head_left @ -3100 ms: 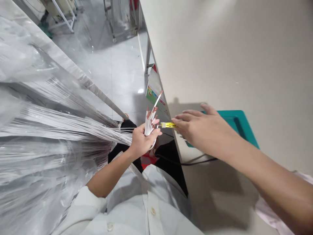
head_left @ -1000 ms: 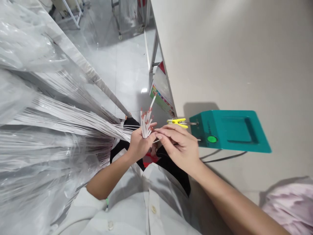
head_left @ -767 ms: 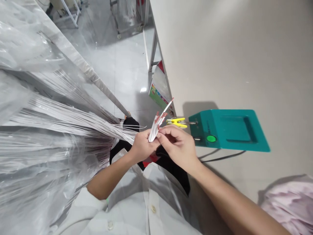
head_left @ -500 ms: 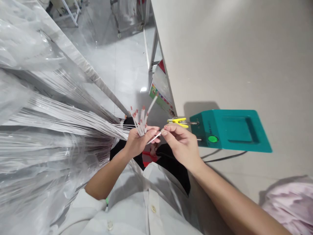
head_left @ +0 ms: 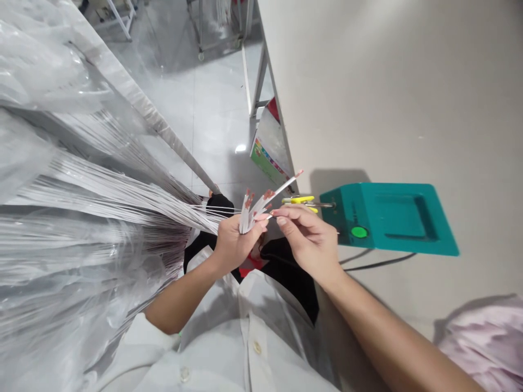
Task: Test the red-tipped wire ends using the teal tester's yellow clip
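Note:
My left hand (head_left: 232, 243) is closed round a bundle of thin white wires with red tips (head_left: 252, 202), which fan upward from the fist. The wires run left into a large mass of white wires under clear plastic (head_left: 93, 218). My right hand (head_left: 305, 239) pinches one wire of the bundle between thumb and forefinger, and that wire (head_left: 284, 186) sticks out up and to the right. Just beyond the fingers a yellow clip (head_left: 300, 201) juts from the left end of a teal box with a green button (head_left: 388, 218).
The teal box stands on a pale table (head_left: 388, 98), and a black cable (head_left: 370, 261) runs from it. A colourful carton (head_left: 267, 147) leans under the table edge. Pink cloth (head_left: 486, 337) lies at the lower right. Metal frames (head_left: 212, 27) stand on the grey floor behind.
My right hand left the yellow clip and came back to the bundle. It has singled out one wire and now pulls it up and right, away from the others.

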Available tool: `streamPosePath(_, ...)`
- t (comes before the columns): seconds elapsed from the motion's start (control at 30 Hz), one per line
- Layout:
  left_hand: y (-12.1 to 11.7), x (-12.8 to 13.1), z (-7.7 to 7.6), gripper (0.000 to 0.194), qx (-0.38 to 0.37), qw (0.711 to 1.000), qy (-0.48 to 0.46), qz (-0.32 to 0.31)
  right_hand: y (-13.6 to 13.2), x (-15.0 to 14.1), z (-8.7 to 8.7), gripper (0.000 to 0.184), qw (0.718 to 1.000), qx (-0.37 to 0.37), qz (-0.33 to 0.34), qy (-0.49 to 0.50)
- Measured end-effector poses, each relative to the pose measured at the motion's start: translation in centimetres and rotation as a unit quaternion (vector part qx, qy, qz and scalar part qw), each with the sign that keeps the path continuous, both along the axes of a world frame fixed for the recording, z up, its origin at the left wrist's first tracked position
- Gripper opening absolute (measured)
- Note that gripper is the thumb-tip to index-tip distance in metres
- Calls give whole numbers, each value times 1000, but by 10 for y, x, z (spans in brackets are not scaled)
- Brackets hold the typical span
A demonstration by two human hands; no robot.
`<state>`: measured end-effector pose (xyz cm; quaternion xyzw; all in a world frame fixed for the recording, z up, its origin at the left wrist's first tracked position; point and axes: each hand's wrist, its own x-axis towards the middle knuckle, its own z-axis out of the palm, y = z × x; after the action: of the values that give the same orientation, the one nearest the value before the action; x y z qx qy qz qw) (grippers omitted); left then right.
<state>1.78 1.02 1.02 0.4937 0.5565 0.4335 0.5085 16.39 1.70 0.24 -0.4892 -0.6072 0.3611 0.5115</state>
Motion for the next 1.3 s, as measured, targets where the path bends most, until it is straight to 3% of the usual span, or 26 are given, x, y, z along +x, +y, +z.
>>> streamPosePath(0.2, -2, 2, -3, 18, 18, 997, 75, 2, 1, -2, 3, 2, 1000, -8, -8, -22)
streamPosePath(0.37, -2, 4, -2, 19, 16, 992, 123, 6, 2, -2, 2, 6, 998, -38, -5, -55)
streamPosePath(0.47, -1, 0, 1, 17, 9, 992, 121, -11, 4, 2, 5, 5, 997, -47, 31, -57)
streamPosePath(0.57, 2, -8, 5, 19, 14, 990, 117, -82, 9, 10, 13, 6, 990, -44, 105, -86)
streamPosePath(0.73, 9, -21, 15, 22, -17, 975, 84, -203, 16, 22, 26, 9, 958, 35, 230, -170)
streamPosePath(0.83, 13, -23, 20, 24, -100, 970, 3, -223, 13, 22, 23, 16, 942, 146, 220, -208)
streamPosePath(1.0, 15, -26, 21, 25, -248, 936, -155, -197, 4, 22, 9, 19, 896, 286, 144, -309)
streamPosePath(1.1, 13, -28, 19, 25, -258, 928, -202, -179, 5, 25, 6, 20, 865, 324, 146, -355)
streamPosePath(1.17, 11, -27, 17, 24, -238, 938, -205, -149, 6, 26, 6, 22, 850, 349, 137, -370)
streamPosePath(1.23, 9, -26, 16, 23, -194, 958, -184, -107, 7, 25, 7, 23, 855, 350, 115, -366)
streamPosePath(1.3, 8, -24, 15, 25, -153, 975, -146, -75, 6, 23, 9, 22, 886, 313, 84, -333)
